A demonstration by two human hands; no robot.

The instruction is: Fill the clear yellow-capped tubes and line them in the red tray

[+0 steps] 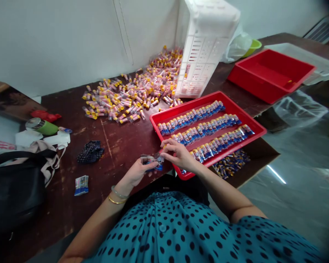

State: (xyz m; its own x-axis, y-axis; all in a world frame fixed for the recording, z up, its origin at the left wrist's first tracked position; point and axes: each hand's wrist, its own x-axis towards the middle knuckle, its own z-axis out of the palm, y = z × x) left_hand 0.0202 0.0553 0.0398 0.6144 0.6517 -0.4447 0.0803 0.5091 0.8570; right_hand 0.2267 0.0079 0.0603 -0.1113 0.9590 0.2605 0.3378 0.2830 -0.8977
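My left hand (134,172) is closed on a few small clear-and-blue plastic pouches (159,167), held in front of my body over the table's near edge. Close against them, my right hand (180,155) has its fingers pinched together, with a bit of a small yellow-capped tube (165,146) showing at the fingertips; most of it is hidden. Beneath and beyond the right forearm lies a shallow red tray (259,129). Three long rows of tubes in blue pouches (207,128) lie in it, along with part of another at the near edge.
Loose pink tubes with yellow caps (123,102) are heaped by the wall, against an upended white crate (193,73). An open box of blue packets (233,164) sits below the tray. A red bin (252,82) stands right; a pouch stack (81,185), dark cloth (90,151) and black bag (13,190) lie left.
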